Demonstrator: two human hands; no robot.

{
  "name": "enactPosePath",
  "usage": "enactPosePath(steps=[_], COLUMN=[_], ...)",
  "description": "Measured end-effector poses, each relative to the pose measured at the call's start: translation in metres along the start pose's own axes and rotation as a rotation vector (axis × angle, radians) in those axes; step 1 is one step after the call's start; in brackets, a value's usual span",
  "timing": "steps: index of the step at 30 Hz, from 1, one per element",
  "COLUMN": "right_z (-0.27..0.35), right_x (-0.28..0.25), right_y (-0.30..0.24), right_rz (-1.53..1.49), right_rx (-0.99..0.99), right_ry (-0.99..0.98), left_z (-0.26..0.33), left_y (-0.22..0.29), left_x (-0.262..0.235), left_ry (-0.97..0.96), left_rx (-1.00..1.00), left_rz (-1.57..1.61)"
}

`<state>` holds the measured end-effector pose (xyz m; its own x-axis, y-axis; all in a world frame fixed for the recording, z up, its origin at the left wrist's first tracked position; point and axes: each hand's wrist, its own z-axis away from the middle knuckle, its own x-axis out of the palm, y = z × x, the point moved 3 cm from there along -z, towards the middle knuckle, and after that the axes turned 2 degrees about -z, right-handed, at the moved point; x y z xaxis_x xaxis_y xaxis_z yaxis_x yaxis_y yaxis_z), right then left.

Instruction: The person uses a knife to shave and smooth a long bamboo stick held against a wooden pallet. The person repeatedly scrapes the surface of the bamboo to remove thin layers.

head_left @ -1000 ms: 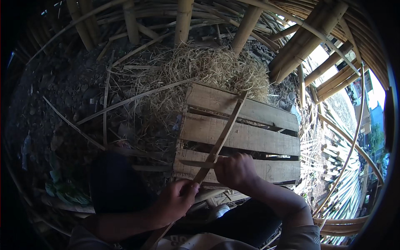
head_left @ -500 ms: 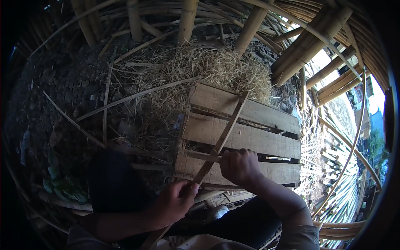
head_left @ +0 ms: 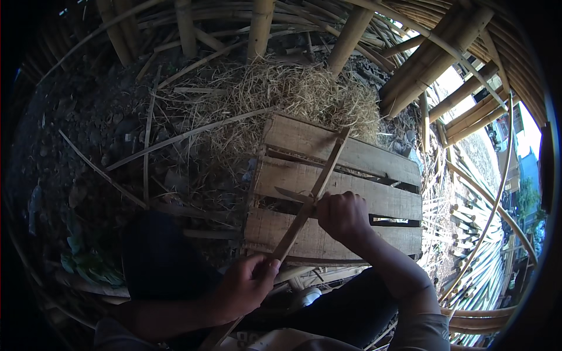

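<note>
A long bamboo strip [head_left: 297,227] slants up and away from my lap across a slatted wooden crate [head_left: 363,193]. My left hand [head_left: 249,284] is closed round its lower part, thumb on top. In my right hand [head_left: 344,215], shut in a fist, is a knife [head_left: 291,193] whose blade crosses the strip near its middle and points left. A small curl of shaving seems to show where blade and strip meet. The knife's handle is hidden in my fist. The strip's far end lies over the crate's farthest slat.
A heap of thin shavings [head_left: 293,88] lies beyond the crate. Upright bamboo poles [head_left: 260,29] stand behind it. Loose strips [head_left: 187,136] lie on dark, stony ground at left, near a leafy plant [head_left: 91,263]. Many cut poles [head_left: 474,245] are stacked in sunlight at right.
My right hand and the knife have moved up along the strip, away from me, and the blade is tilted differently. My left hand keeps its hold in about the same place.
</note>
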<state>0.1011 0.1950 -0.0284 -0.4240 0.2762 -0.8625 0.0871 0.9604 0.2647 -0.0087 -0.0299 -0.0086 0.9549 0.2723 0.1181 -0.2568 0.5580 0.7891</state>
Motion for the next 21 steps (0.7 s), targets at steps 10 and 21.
enactPosePath(steps=[10, 21], right_z=[-0.002, 0.0], right_x=[-0.014, -0.01], right_y=[-0.006, -0.006], right_rz=[0.103, -0.414], right_rx=[-0.139, 0.189], right_ry=[0.11, -0.3], left_z=[0.0, 0.0], left_y=[-0.005, -0.008], left_x=[0.0, -0.001], left_ry=[0.013, 0.031], left_rx=[0.032, 0.085], left_rz=[-0.009, -0.066])
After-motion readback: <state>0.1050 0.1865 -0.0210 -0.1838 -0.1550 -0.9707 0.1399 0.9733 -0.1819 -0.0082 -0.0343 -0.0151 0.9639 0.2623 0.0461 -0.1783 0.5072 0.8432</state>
